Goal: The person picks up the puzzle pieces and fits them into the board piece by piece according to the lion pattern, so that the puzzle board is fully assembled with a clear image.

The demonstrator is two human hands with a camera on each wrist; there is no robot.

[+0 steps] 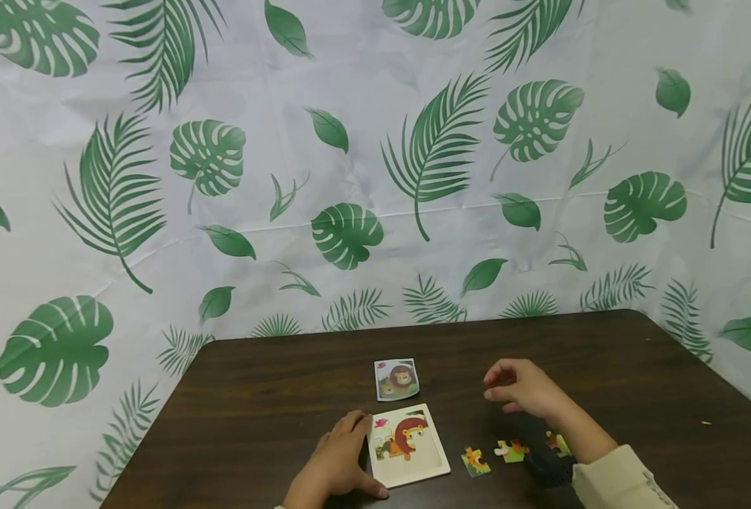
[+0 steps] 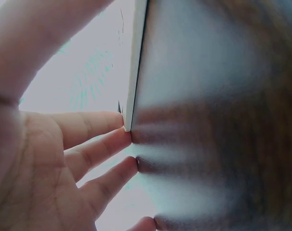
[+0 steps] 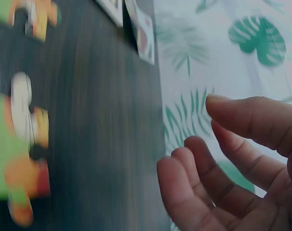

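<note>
A wooden puzzle board lies on the table, partly filled with lion pieces; the lower right of its recess is bare. My left hand is at the board's left side, thumb near the lower left corner. In the left wrist view, fairly straight fingers touch the board's edge. My right hand hovers right of the board, fingers loosely bent and holding nothing. Loose puzzle pieces lie below it: an orange one, a green and white one and one partly behind the right wrist.
A small picture card with a lion lies just beyond the board. The dark wooden table ends at a white backdrop printed with green leaves. A tiny pale scrap lies at the far right.
</note>
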